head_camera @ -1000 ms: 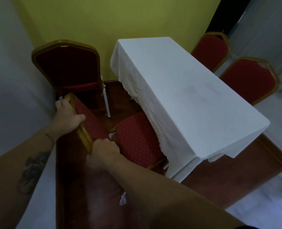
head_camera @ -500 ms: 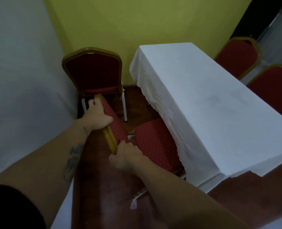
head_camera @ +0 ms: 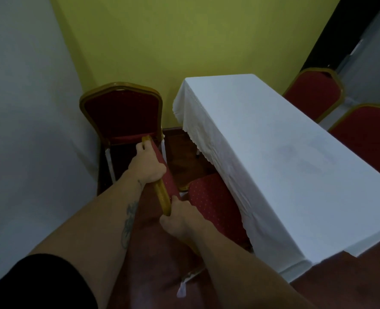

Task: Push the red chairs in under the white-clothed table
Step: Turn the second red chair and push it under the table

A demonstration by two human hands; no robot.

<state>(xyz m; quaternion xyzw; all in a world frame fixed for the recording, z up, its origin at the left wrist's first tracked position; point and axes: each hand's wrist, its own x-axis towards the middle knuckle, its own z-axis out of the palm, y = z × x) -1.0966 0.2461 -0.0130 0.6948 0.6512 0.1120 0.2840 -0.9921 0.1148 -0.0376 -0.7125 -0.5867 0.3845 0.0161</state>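
Observation:
A red chair with a gold frame stands in front of me; its seat [head_camera: 213,204] reaches partly under the hanging edge of the white-clothed table [head_camera: 280,166]. My left hand [head_camera: 147,165] grips the far end of its gold backrest top [head_camera: 162,196], and my right hand [head_camera: 181,217] grips the near end. A second red chair [head_camera: 122,114] stands beyond, against the yellow wall, clear of the table. Two more red chairs [head_camera: 313,94] [head_camera: 367,134] show their backs on the table's far side.
A white wall runs along the left and a yellow wall [head_camera: 184,41] closes the far end. The floor is dark red-brown wood [head_camera: 153,275]. A small white scrap [head_camera: 181,291] lies on the floor near the chair's leg. A dark doorway is at the top right.
The view has swung left and pulled back, so the table sits further right. Both hands stay on the backrest, and the seat lies a little further under the cloth.

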